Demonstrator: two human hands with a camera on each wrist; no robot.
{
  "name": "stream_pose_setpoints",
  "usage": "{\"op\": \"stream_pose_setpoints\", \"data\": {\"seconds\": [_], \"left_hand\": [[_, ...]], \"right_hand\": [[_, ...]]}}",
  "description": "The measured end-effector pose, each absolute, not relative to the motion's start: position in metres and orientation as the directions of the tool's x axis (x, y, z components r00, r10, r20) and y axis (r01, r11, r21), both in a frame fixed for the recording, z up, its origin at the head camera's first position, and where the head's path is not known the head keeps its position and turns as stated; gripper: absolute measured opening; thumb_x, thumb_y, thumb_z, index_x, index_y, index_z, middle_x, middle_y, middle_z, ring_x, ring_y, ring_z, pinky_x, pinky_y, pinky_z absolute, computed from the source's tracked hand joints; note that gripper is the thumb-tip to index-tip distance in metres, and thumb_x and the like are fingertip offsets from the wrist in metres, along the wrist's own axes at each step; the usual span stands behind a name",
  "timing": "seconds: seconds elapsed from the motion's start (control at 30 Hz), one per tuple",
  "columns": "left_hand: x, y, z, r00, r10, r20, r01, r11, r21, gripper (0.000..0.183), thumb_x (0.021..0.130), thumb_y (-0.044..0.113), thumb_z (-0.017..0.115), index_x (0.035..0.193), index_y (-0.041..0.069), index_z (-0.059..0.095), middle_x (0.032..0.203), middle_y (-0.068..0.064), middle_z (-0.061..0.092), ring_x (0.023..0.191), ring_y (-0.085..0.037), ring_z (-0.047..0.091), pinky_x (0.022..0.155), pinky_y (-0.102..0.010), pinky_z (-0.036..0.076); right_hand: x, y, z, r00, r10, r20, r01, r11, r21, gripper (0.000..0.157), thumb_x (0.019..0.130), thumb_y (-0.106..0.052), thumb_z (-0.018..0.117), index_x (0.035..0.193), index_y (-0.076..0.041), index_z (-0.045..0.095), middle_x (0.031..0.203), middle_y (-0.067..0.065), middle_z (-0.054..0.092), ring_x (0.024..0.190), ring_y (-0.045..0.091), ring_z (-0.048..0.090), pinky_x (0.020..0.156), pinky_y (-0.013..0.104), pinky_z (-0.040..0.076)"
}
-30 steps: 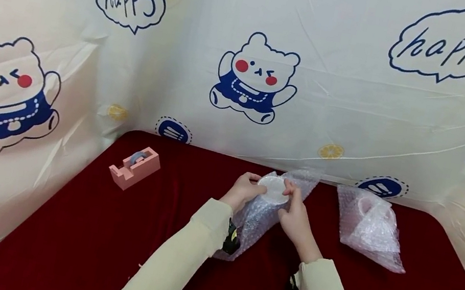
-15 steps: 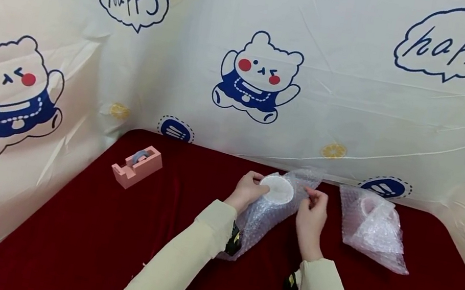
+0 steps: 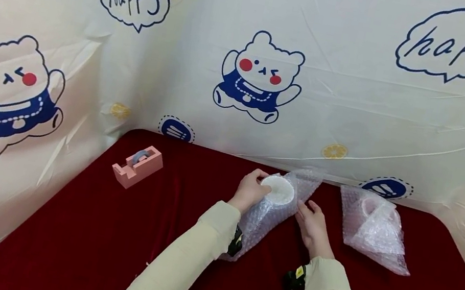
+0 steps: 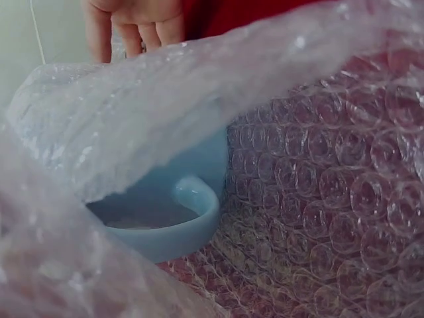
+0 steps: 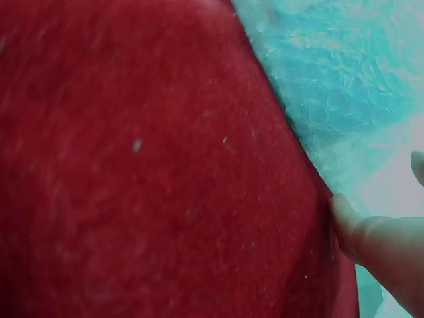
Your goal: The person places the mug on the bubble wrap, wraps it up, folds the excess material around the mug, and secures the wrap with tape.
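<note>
R grip [image 3: 314,225] now lower, straighter vs b4, nr bubble wrap [image 3: 262,219].

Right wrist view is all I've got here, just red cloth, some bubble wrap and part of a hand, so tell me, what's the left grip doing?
Observer: The left grip is holding the left edge of a round white piece.
Operator: Can you see anything inside the bubble wrap?
Observer: Yes, the left wrist view shows a curved handle in there.
Operator: And what's over on the person's far left?
Observer: A pink tape dispenser, standing on the red cloth.
</note>
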State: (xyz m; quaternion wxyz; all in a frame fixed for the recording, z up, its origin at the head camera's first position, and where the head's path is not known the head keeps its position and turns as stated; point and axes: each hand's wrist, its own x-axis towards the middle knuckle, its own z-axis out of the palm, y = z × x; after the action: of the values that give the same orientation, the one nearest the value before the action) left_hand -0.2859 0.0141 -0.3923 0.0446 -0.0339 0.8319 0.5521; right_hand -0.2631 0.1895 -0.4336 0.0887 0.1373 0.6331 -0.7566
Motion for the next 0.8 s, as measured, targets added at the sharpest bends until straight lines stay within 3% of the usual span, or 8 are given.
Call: {"op": "stream_pose_setpoints", "data": {"seconds": [0.27,0.4,0.53,0.8], "left_hand": [[-0.2816,0.0139,-0.3895,-0.992,-0.004,-0.123,-0.115,0.389,0.914,0.032,0.090,0.010,0.059,0.123,0.012,0.059,0.099,-0.011,0.061,0.073,-0.015,0.049,0.059,-0.021,0.040],[-0.2804,0.0145,-0.3884,-0.993,-0.007,-0.122,-0.115,0.392,0.913,0.033,0.091,0.010,0.059,0.124,0.012,0.058,0.099,-0.011,0.060,0.074,-0.015,0.049,0.060,-0.021,0.039],[-0.2802,0.0150,-0.3889,-0.993,-0.012,-0.116,-0.111,0.405,0.907,0.033,0.091,0.011,0.059,0.124,0.012,0.058,0.101,-0.011,0.061,0.076,-0.016,0.050,0.061,-0.022,0.039],[-0.2792,0.0155,-0.3889,-0.993,-0.018,-0.119,-0.116,0.408,0.906,0.032,0.092,0.012,0.059,0.123,0.012,0.059,0.099,-0.010,0.060,0.074,-0.016,0.049,0.059,-0.023,0.039]], "right_hand": [[-0.2637,0.1915,-0.4329,-0.941,0.031,-0.337,0.320,-0.246,-0.915,0.071,0.101,-0.013,0.043,0.152,-0.001,-0.004,0.156,0.022,0.018,0.142,0.027,0.029,0.119,0.034,0.024],[-0.2645,0.1906,-0.4330,-0.951,0.030,-0.309,0.298,-0.188,-0.936,0.069,0.100,-0.011,0.045,0.153,-0.003,0.001,0.152,0.022,0.024,0.113,0.009,0.054,0.117,0.035,0.028],[-0.2647,0.1892,-0.4310,-0.958,0.022,-0.287,0.281,-0.135,-0.950,0.069,0.099,-0.008,0.046,0.153,-0.003,0.004,0.146,0.020,0.030,0.082,-0.008,0.054,0.116,0.038,0.029],[-0.2675,0.1905,-0.4313,-0.968,-0.027,-0.249,0.250,-0.017,-0.968,0.070,0.099,-0.009,0.046,0.155,-0.011,0.003,0.132,0.015,0.040,0.084,-0.008,0.052,0.115,0.042,0.029]]}}
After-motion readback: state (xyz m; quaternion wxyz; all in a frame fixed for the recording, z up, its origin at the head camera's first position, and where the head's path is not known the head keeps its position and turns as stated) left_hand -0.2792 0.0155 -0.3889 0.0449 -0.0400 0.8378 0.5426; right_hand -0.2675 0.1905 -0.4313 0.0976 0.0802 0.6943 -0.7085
